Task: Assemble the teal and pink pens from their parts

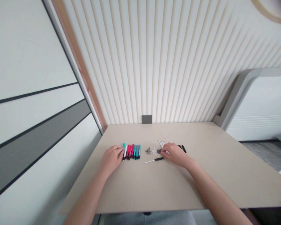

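Observation:
My left hand (111,159) rests at the left end of a row of felt-tip markers (132,152), its fingertips at the teal and white ones. The row mixes teal, red and white barrels with black ends. A small heap of grey metal fasteners (148,151) lies just right of the row. My right hand (174,154) lies over a bundle of thin white sticks (162,143), and its fingers hide their lower ends. Near that hand's fingertips is a small screwdriver (154,160) with a black handle. Several black pieces (181,148) lie beyond the hand.
All of this is on a beige tabletop (201,175) against a ribbed white wall (154,62) with a grey wall socket (146,119). A white cabinet (257,106) stands at the right, and a striped panel (37,125) runs along the left.

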`<state>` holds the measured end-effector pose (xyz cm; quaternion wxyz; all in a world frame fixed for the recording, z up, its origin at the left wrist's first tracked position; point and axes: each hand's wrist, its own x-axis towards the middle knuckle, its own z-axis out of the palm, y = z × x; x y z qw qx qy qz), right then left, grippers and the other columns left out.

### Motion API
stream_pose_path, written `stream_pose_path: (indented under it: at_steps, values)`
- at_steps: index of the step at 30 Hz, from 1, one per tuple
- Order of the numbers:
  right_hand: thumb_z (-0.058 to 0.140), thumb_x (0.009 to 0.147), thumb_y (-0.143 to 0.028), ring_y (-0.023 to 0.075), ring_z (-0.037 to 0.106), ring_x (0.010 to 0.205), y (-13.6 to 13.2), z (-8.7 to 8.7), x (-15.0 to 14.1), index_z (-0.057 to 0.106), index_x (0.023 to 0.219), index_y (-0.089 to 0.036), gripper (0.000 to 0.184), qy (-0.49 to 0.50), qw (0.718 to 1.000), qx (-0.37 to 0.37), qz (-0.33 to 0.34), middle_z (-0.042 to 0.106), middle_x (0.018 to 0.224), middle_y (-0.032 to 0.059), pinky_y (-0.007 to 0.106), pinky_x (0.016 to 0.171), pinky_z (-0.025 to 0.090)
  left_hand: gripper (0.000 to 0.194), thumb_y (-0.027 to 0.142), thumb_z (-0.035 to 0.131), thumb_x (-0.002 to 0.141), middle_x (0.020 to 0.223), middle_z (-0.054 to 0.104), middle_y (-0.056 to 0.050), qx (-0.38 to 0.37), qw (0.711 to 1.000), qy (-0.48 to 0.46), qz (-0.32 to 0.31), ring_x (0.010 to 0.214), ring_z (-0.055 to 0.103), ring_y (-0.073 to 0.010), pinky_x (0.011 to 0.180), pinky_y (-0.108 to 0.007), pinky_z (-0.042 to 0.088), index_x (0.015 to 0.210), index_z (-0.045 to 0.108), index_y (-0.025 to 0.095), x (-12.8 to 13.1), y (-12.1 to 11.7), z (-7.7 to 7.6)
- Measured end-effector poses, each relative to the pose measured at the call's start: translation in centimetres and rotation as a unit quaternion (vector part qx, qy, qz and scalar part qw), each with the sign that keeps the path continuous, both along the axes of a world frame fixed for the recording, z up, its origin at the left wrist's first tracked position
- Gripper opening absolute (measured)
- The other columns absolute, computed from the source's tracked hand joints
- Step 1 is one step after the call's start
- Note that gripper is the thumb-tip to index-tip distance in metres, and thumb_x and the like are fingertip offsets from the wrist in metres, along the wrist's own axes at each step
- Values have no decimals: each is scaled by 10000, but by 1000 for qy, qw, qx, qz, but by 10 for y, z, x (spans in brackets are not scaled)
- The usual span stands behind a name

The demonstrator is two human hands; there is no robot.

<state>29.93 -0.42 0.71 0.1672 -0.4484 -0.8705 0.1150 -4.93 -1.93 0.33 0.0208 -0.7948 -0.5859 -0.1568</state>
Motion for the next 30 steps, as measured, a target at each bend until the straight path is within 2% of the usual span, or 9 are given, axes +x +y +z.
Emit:
stream_pose_path:
  at_steps: [7,9,11,14,16,23,26,30]
  values:
    - [543,885,-223,201,609,850,-1,0,-3,714,790,-214,196,-7,1000,-5,-29,687,809,45,292,780,390,255,240,462,906,874,675,-68,6,1000,1,1,844,623,-218,781,-327,453,838,706,206,1,-1,4]
    - [552,881,-225,203,610,865,-1,0,-3,713,803,-216,179,-5,1000,-11,-29,690,822,42,294,787,388,231,265,481,904,915,679,-70,16,1000,-13,-7,887,622,-224,814,-332,455,886,705,210,2,-3,4]
    - [556,879,-225,202,610,871,-1,0,-3,710,806,-216,171,-5,999,-14,-28,689,827,38,295,789,386,228,305,519,894,1023,675,-78,21,999,-29,-34,980,609,-237,882,-352,448,1017,692,222,1,-4,5]
    - [557,881,-223,199,610,871,0,-1,-3,705,793,-213,173,-5,1000,-12,-25,685,830,38,293,780,384,377,364,588,866,1226,619,-88,1,995,-44,-89,1133,556,-255,992,-391,413,1223,614,246,-4,-6,7]
    - [559,883,-219,196,610,865,0,-3,-3,701,790,-209,170,-3,1000,-11,-19,683,837,41,291,770,385,446,396,605,861,1301,580,-90,-16,992,-49,-113,1191,525,-262,1034,-416,391,1284,574,257,-10,-6,7]
    - [557,887,-203,188,612,854,4,-10,-3,681,806,-189,149,21,1000,-9,4,679,834,44,281,771,398,430,368,662,833,1304,592,-89,-45,987,-60,-140,1192,544,-269,1048,-454,402,1251,613,279,-25,-2,-4]
    - [550,886,-198,188,613,835,6,-12,-4,677,825,-185,142,39,999,-13,5,683,829,44,281,770,405,387,350,655,846,1297,596,-86,-58,986,-48,-147,1188,547,-275,1035,-474,412,1225,632,276,-26,2,-11]
    - [538,902,-202,183,612,830,7,-12,-5,678,859,-191,147,85,996,-17,14,685,845,42,278,779,424,350,316,661,849,1282,604,-81,-60,985,-48,-154,1175,555,-265,1031,-463,420,1196,651,272,-24,6,-12]
